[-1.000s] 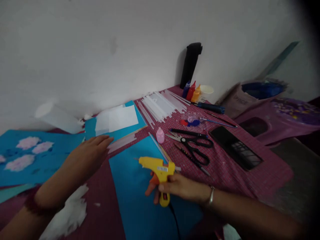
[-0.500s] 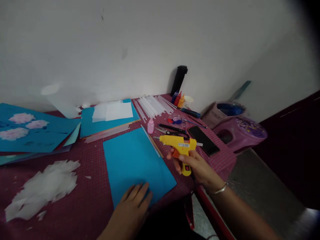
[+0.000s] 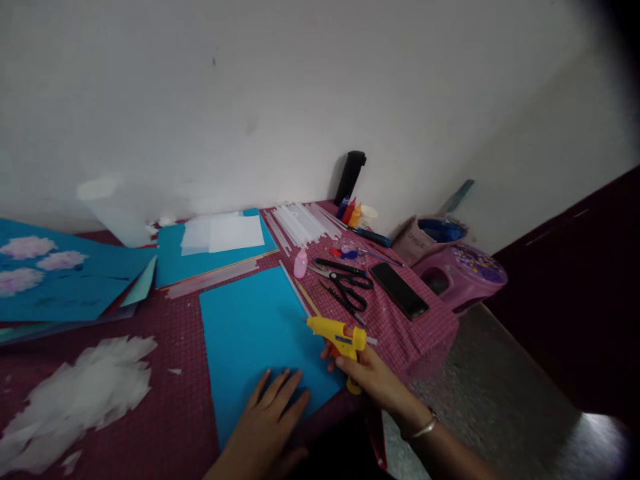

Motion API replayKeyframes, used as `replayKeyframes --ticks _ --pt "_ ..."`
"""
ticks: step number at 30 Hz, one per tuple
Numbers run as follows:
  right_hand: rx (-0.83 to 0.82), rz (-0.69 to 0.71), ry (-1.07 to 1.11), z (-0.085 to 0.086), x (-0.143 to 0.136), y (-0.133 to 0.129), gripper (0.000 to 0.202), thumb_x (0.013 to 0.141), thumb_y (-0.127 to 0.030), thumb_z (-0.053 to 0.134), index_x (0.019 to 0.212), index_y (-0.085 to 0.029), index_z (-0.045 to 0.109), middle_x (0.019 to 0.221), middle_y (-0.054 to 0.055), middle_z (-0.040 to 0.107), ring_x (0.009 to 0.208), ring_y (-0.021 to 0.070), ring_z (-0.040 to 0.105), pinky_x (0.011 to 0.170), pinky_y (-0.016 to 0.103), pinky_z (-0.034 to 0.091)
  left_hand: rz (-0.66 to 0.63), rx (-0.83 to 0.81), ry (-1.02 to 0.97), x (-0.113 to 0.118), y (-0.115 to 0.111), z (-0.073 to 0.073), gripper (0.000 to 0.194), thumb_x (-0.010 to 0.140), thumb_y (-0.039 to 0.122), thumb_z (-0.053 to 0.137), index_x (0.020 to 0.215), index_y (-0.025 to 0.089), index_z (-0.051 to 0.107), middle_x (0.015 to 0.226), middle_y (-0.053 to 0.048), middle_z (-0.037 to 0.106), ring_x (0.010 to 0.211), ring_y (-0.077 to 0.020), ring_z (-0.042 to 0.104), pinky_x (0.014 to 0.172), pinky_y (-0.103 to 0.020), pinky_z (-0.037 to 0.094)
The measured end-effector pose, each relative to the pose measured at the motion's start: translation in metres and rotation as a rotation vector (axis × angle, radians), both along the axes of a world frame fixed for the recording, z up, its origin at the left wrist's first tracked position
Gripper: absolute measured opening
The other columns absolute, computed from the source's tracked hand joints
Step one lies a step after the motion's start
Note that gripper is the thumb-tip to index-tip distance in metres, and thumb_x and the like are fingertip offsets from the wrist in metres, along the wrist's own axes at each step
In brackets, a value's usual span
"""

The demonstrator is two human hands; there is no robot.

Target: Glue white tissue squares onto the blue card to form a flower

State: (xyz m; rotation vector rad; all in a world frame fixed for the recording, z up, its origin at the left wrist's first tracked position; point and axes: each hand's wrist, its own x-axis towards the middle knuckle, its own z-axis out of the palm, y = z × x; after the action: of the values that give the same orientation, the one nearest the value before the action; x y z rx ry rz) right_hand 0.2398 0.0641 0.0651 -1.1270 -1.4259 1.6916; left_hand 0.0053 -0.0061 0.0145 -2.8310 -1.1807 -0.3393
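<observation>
1. R hand (image 3: 376, 378) is now holding glue gun (image 3: 337, 333) lower, uncovering scissors (image 3: 349, 281), ctr-right; L hand (image 3: 267, 423) is still resting on blue sheet (image 3: 253, 327), lower ctr, fingers spread.
2. Pinkish bag (image 3: 416, 241), right, is holding blue stuff (image 3: 443, 231).
3. Gun is sitting in R grip, fingers wrapping handle, nozzle pointing left near sheet's right edge.

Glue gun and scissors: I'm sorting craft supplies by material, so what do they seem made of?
The glue gun looks like smooth, hard plastic, judging by its solid yellow, moulded-looking body. The scissors seem to have bare metal blades, going by their pale grey, and smooth black handles, probably plastic, possibly rubber.
</observation>
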Motion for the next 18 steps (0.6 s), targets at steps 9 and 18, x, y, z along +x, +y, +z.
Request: replayKeyframes --ticks 9,18 --pt "0.033 -0.034 -0.071 0.013 -0.017 -0.007 0.035 0.084 -0.047 0.056 0.102 -0.017 0.058 0.093 0.006 0.060 0.076 0.0149 0.055 0.070 0.029 0.046 -0.026 0.203 -0.102 -0.009 0.009 -0.016 0.060 0.070 0.050 0.067 0.123 0.025 0.055 0.129 -0.008 0.059 0.116 -0.0259 0.053 0.095 -0.040 0.044" --pt "0.439 0.209 -0.251 0.037 -0.065 -0.009 0.037 0.080 -0.024 0.058 0.116 -0.019 0.048 0.110 0.009 0.055 0.100 0.0209 0.053 0.087 0.036 0.044 0.289 -0.336 -0.619 0.006 0.016 0.009 0.042 0.088 0.035 0.049 0.129 0.028 0.051 0.110 -0.006 0.069 0.100 -0.0232 0.064 0.079 -0.035 0.058"
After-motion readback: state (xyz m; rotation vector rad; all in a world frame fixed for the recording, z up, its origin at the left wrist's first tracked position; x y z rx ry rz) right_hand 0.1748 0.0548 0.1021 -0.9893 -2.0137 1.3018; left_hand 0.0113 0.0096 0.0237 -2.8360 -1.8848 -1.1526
